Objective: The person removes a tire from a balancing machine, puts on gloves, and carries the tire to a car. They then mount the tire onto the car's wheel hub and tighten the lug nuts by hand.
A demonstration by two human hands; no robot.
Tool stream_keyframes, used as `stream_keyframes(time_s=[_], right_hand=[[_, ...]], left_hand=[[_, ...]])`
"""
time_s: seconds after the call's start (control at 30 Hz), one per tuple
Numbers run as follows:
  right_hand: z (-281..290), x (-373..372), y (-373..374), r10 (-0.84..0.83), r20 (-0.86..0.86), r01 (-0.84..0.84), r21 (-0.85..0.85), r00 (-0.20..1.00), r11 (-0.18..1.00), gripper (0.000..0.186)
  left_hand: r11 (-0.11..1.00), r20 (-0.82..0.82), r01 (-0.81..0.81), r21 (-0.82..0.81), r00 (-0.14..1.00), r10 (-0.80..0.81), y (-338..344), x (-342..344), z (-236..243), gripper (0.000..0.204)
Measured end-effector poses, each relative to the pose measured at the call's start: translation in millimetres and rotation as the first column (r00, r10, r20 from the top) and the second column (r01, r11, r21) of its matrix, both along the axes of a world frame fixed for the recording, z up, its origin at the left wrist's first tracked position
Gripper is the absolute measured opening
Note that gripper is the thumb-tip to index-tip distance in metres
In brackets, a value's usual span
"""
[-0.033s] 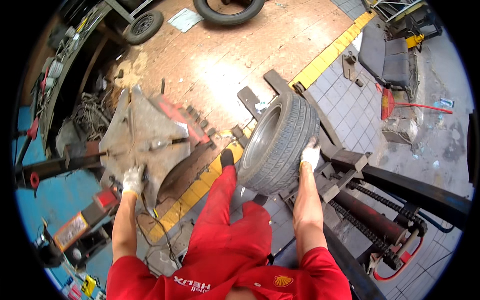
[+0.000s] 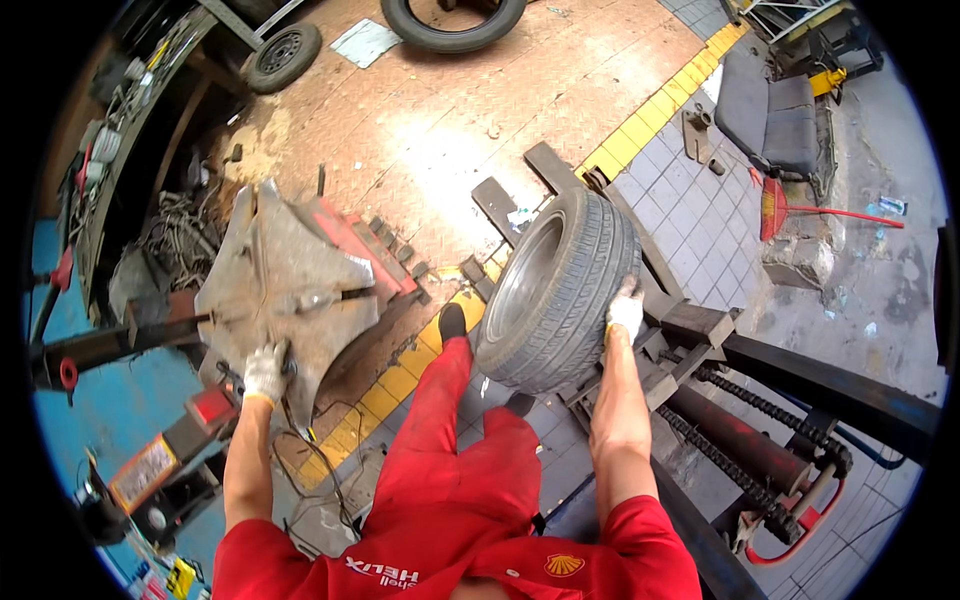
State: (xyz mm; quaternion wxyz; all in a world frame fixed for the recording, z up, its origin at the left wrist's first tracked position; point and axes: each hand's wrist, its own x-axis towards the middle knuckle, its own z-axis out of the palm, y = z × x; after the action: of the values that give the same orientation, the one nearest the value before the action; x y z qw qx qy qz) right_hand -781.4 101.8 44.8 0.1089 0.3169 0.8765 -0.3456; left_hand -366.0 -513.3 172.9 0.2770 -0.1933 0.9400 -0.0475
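My left hand [image 2: 265, 372], in a white work glove, lies on the near edge of the worn, star-shaped metal turntable [image 2: 240, 305] of a tyre changer, fingers stretched forward. A small dark part beside those fingers is too unclear to name. My right hand [image 2: 625, 309], gloved as well, grips the right side of a car wheel [image 2: 580, 300], its fingers against the tread. The wheel leans, tyre tread towards the right and silver rim facing left. Beneath it are the metal arms of a low lift [image 2: 655, 345]; where it touches them is partly hidden.
Between turntable and wheel stands my shoe [image 2: 453, 320], by a yellow floor strip [image 2: 380, 395]. A black lift beam [image 2: 830, 385] and red cylinder [image 2: 735, 435] lie at right. A small wheel [image 2: 283, 58] and a loose tyre [image 2: 455, 38] are farther off. Cables lie near my left leg.
The view has shifted slightly. Both hands keep their places on the turntable and the wheel, with no clear movement of either thing.
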Motion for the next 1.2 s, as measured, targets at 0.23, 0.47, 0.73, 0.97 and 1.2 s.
stream_keyframes(time_s=[0.23,0.47,0.73,0.97,1.2], right_hand=[[7.7,-89.9,-89.1,0.080,0.102,-0.091,0.108,0.992,0.990,0.080],[18.5,-198.9,-122.1,0.155,0.137,-0.175,0.145,0.978,0.974,0.087],[5.9,-34.5,-104.7,0.038,-0.138,-0.047,-0.068,0.990,0.997,0.076],[6.2,-81.5,-122.6,-0.019,-0.137,0.026,0.043,0.990,0.999,0.078],[-25.0,-178.1,-72.3,0.007,-0.026,-0.004,0.101,1.000,0.995,0.084]], left_hand=[[0.996,0.029,0.000,0.090,1.000,-0.003,-21.4,-22.3,7.4,0.090],[0.986,0.086,0.149,0.080,0.984,-0.156,-20.1,-35.4,7.6,0.069],[0.976,0.017,-0.118,0.184,0.993,0.117,-10.5,-41.6,24.6,0.064],[0.834,-0.317,-0.156,0.530,0.875,0.365,45.4,-174.9,105.8,0.062],[0.375,-0.117,-0.259,0.890,0.665,0.737,126.9,-316.4,93.2,0.064]])
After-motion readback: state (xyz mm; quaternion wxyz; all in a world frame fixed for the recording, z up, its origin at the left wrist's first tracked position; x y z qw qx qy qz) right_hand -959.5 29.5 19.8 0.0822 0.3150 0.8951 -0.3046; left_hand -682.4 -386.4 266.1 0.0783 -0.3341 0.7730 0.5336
